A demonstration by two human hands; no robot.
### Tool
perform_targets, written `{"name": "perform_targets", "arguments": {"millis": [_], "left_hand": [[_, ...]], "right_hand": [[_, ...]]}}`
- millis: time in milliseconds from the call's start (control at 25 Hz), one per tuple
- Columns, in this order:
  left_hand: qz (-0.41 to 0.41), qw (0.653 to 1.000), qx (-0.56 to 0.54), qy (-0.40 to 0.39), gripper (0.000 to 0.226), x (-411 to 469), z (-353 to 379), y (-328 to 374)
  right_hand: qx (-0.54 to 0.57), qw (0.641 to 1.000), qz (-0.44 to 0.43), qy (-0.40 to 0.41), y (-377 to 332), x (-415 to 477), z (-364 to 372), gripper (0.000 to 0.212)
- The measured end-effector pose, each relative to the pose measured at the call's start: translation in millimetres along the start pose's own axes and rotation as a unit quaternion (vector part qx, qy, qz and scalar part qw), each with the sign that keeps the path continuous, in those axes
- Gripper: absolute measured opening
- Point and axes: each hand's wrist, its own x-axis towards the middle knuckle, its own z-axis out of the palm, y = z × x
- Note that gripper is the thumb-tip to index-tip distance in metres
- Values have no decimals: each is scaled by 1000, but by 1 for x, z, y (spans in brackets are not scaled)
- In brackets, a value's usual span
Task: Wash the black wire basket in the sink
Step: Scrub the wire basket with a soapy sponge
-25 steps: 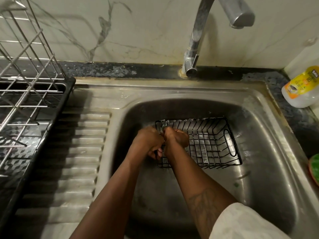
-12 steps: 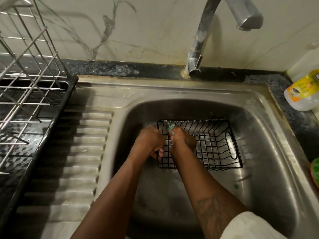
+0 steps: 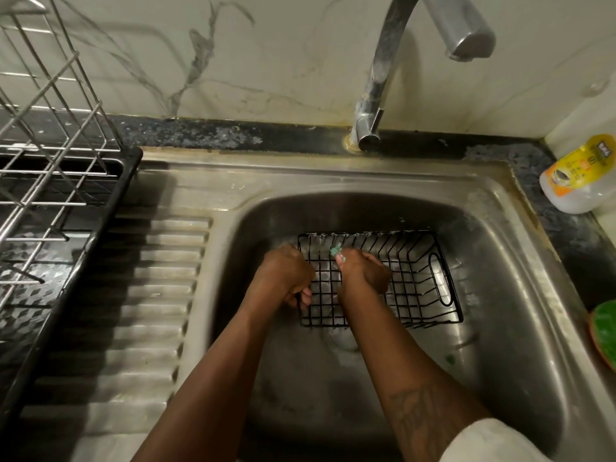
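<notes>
The black wire basket (image 3: 413, 278) lies in the steel sink (image 3: 500, 295), open side up, its handle slot at the right end. My left hand (image 3: 285, 275) grips the basket's left edge. My right hand (image 3: 361, 273) is inside the basket near its back left corner, closed on a small green scrubber (image 3: 336, 251) that pokes out above my fingers and touches the wires. The tap spout (image 3: 466, 35) hangs over the sink; no water stream is visible.
A metal dish rack (image 3: 50, 181) on a black tray stands at the left beside the ribbed drainboard (image 3: 150, 295). A yellow-labelled bottle (image 3: 580, 175) lies on the right counter. A green and orange dish (image 3: 605, 331) sits at the right edge. The drain (image 3: 343, 338) lies under my right forearm.
My right hand with the scrubber has shifted slightly right along the basket's back wires. The view has tilted a little. My left hand keeps its hold on the basket's left edge.
</notes>
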Motion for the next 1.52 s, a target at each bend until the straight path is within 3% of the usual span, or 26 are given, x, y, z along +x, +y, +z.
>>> {"name": "perform_targets", "arguments": {"millis": [240, 440, 520, 720, 880, 1120, 1360, 1520], "left_hand": [[9, 1000, -2, -6, 33, -1, -1, 0], [11, 1000, -3, -6, 32, 0, -4, -2], [10, 1000, -2, -3, 32, -2, -3, -1], [16, 1000, 8, 7, 35, -5, -1, -1], [18, 1000, 17, 9, 33, -8, -2, 0], [24, 1000, -2, 18, 24, -7, -1, 0], [16, 999, -24, 15, 25, -6, 1, 0], [15, 999, -33, 15, 25, -6, 1, 0]], "right_hand": [[202, 973, -100, -48, -27, 5, -15, 19], [132, 980, -148, -32, -24, 16, -5, 16], [141, 981, -129, -43, -24, 19, -10, 16], [64, 992, 42, -101, -6, 42, -23, 11], [81, 987, 78, -113, -10, 37, -23, 16], [209, 974, -68, -52, -25, 37, -22, 23], [129, 991, -18, 21, -2, 53, -16, 23], [133, 973, -170, 78, -22, 49, -19, 27]]}}
